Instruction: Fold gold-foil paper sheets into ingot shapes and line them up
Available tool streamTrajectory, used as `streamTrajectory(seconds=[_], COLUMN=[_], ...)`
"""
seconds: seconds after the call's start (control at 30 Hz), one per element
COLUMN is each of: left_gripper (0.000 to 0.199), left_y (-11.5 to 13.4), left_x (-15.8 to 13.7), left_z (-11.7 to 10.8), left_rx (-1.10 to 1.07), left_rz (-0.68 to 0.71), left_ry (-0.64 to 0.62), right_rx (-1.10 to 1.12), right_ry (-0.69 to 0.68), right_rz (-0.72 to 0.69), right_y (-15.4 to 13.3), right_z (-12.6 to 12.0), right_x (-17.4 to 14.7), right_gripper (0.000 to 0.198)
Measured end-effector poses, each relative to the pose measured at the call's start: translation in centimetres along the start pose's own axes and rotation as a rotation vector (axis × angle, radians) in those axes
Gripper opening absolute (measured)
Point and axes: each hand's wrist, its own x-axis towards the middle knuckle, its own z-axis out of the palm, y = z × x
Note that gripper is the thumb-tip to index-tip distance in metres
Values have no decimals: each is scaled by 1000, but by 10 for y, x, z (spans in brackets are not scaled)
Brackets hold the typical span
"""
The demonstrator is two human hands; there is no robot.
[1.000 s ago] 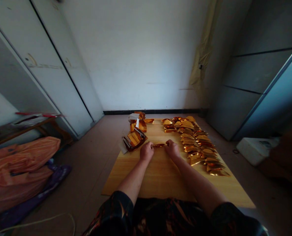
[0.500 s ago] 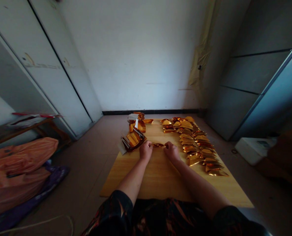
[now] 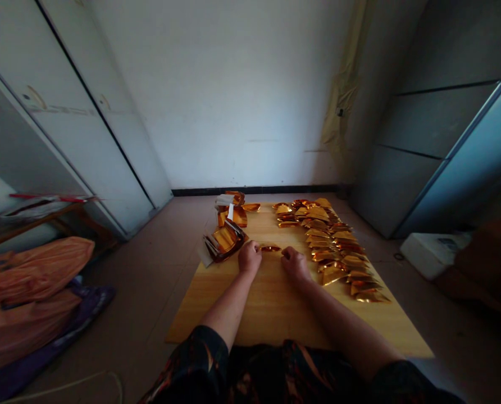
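Note:
A small folded piece of gold foil paper point(image 3: 270, 248) spans the gap between my two hands above the wooden board. My left hand point(image 3: 249, 258) is closed, pinching the piece's left end. My right hand point(image 3: 296, 265) has its fingers curled in a pinch at the right end; the contact there is small and hard to make out. To the left, close by my left hand, lies an opened stack of gold foil sheets point(image 3: 226, 240) with white paper around it. Rows of folded gold foil pieces point(image 3: 337, 247) fill the board's right side.
The wooden board point(image 3: 250, 314) lies in front of me. More foil sheets point(image 3: 233, 215) are at its far left corner. A pale wardrobe point(image 3: 103, 129) stands left, a grey cabinet point(image 3: 419, 146) right. Orange cloth point(image 3: 35, 269) is heaped at left; a white box point(image 3: 429, 252) is on the floor at right.
My right hand has shifted slightly down, away from the foil piece's right end. The left hand keeps its pinch. The whole view has tilted slightly.

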Motion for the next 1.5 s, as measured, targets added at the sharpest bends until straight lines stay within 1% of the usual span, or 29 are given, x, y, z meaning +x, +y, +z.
streamTrajectory(seconds=[0.3,0.47,0.7,0.83,0.97,1.1,1.33,1.5], left_gripper=[20,19,12,16,15,15,16,17], left_y=[-2,-2,0,2,9,22,48,57], left_x=[0,1,1,2,10,23,44,55], left_z=[0,1,1,3,8,17,48,64], left_rx=[44,49,94,95,77,56,35,43], left_rz=[22,35,50,66,88,130,193,206], left_ry=[-42,-49,-35,-16,14,31,12,-16], right_rx=[33,39,33,57,76,123,170,172], right_ry=[27,18,24,21,18,6,21,23], right_rz=[-17,3,2,-10,-20,-74,-74,-54], right_y=[5,3,1,3,4,5,12,18], right_z=[3,1,0,1,1,-3,-17,-19], right_x=[2,1,1,0,-5,-16,-33,-39], right_gripper=[14,13,13,14,15,15,17,18])
